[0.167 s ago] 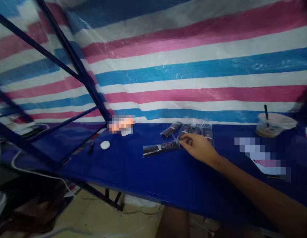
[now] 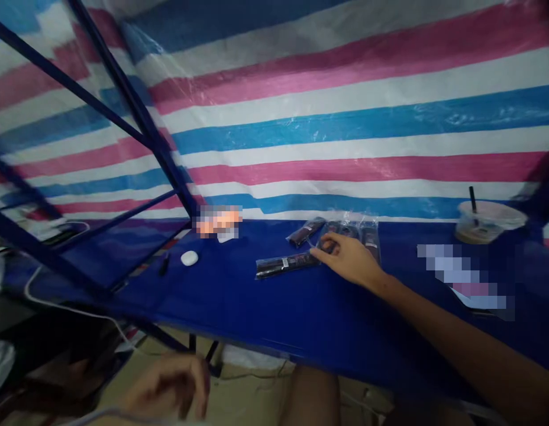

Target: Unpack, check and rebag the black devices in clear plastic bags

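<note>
The fingers (image 2: 321, 253) of the right hand (image 2: 348, 259) are stretched forward and loosely spread, not clenched, with the fingertips laid on the near end of a clear plastic packet (image 2: 287, 264) that holds a dark, stick-shaped item. Nothing is gripped yet; whether the thumb, which points up beside the index finger, pinches the film cannot be told. The packet lies flat on the blue table (image 2: 239, 302), near the middle of its far edge, and its long axis runs roughly parallel to that edge, so that it extends away to the left of the fingertips. Just behind the hand, closer to the far edge, more packets (image 2: 352, 232) of the same kind are spread side by side, and one further dark packet (image 2: 305, 232) lies at a slant just left of them.

The left hand (image 2: 170, 384) is held low, in front of the near edge of the table and below its level, blurred; its fingers appear loosely curled and a pale cord seems to pass under them, though a grasp cannot be made out. The right hand is thus by far the nearer to the packet.

Farther left on the table, a small white case (image 2: 189, 258) and a thin dark pen-like thing (image 2: 163, 264) are seen. Toward the far right corner a lidded drink cup (image 2: 485, 223) with a straw is stood. A striped tarpaulin (image 2: 345, 118) is hung behind the far edge.
</note>
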The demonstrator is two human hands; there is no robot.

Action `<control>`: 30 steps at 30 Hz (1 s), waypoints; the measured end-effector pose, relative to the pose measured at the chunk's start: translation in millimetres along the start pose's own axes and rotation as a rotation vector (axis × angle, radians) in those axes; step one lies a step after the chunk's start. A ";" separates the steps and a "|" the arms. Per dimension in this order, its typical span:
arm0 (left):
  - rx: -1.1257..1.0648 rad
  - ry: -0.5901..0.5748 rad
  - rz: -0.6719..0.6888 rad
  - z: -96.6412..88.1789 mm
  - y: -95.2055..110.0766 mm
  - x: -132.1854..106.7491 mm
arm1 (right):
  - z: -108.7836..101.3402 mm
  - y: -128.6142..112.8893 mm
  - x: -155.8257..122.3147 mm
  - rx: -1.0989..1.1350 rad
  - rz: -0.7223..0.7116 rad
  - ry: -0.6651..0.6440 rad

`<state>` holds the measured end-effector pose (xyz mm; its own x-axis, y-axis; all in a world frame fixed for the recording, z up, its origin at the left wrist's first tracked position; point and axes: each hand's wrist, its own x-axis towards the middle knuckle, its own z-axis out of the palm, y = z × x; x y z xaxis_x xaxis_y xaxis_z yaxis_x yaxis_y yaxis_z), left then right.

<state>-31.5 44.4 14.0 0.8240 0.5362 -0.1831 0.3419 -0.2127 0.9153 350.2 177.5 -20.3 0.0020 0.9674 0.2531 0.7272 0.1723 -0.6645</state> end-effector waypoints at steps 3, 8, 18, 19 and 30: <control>0.065 0.297 0.036 -38.4 -7.3 41.6 | 5.4 -5.0 7.3 -0.001 0.000 0.000; 0.604 0.579 0.093 -64.7 -8.4 161.6 | 4.1 -0.1 14.1 0.205 0.012 -0.043; 0.877 0.226 0.089 -77.4 12.8 253.6 | -36.5 41.7 -14.0 0.649 0.302 -0.204; 0.865 0.240 0.119 -76.7 13.3 254.6 | -39.2 41.9 -14.8 0.681 0.317 -0.196; 0.723 0.363 0.249 -78.2 -0.7 248.0 | -47.8 49.2 -16.9 0.843 0.341 -0.124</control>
<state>137.2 241.4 -3.9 0.7594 0.6076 0.2329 0.4766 -0.7630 0.4366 418.7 160.8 -23.6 0.0151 0.9953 -0.0955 -0.0407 -0.0949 -0.9947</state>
